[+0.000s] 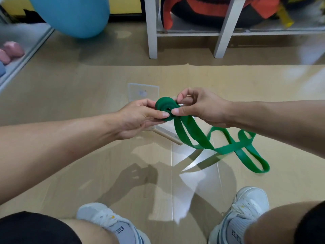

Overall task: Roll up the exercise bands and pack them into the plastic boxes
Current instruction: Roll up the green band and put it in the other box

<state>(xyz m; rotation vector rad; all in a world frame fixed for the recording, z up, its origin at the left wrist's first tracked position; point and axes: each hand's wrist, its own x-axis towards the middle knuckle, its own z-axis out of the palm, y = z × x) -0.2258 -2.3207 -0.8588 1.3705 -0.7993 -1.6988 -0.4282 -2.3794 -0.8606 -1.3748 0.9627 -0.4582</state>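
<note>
A green exercise band [202, 138] is partly wound into a small coil at the centre of the view, held above the floor. My left hand [139, 117] pinches the coil from the left, thumb on its front edge. My right hand [198, 106] grips the coil from the right between thumb and fingers. The loose rest of the band trails down to the right and loops on the floor. A clear plastic box [143, 92] stands on the floor just behind my hands. A clear flat panel [197, 173], perhaps a lid, lies below the band.
A white shelf frame [152, 27] stands at the back with an orange and black bag on it. A blue exercise ball [70, 14] sits back left, pink weights [12, 50] far left. My two white shoes [105, 221] rest on the wooden floor near the bottom.
</note>
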